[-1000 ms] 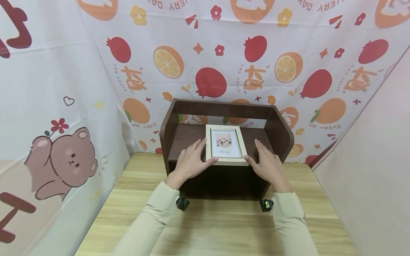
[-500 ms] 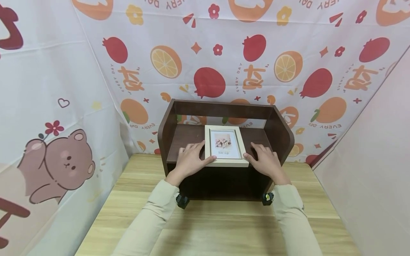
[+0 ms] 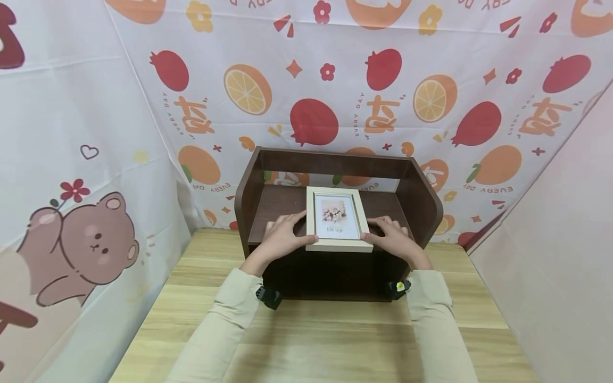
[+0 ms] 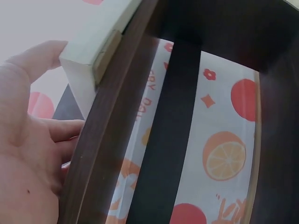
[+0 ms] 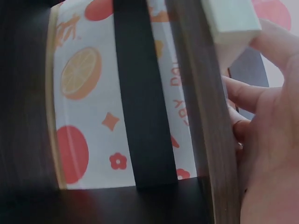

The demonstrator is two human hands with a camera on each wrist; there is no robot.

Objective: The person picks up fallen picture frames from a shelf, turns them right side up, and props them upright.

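sleeved forearms (image 3: 217, 319) reach forward; left hand (image 3: 281, 237) and right hand (image 3: 395, 239) hold the cream picture frame (image 3: 336, 217) by its sides, thumbs (image 3: 309, 240) at the near corners. it lies face-up on the brown shelf (image 3: 280, 205), before a fruit-print cloth (image 3: 354, 90).

Under the flower print in the picture frame (image 3: 338, 219) lying on the brown shelf (image 3: 282, 199), small wording can be read as "free style". "EVERY DAY" is printed repeatedly on the fruit-patterned cloth (image 3: 351, 88) behind the shelf: above it, running vertically beside large orange characters (image 3: 381, 115) that cannot be read with certainty, and also low to its left and right. In both wrist views, parts of these words are seen through the shelf's back gap.
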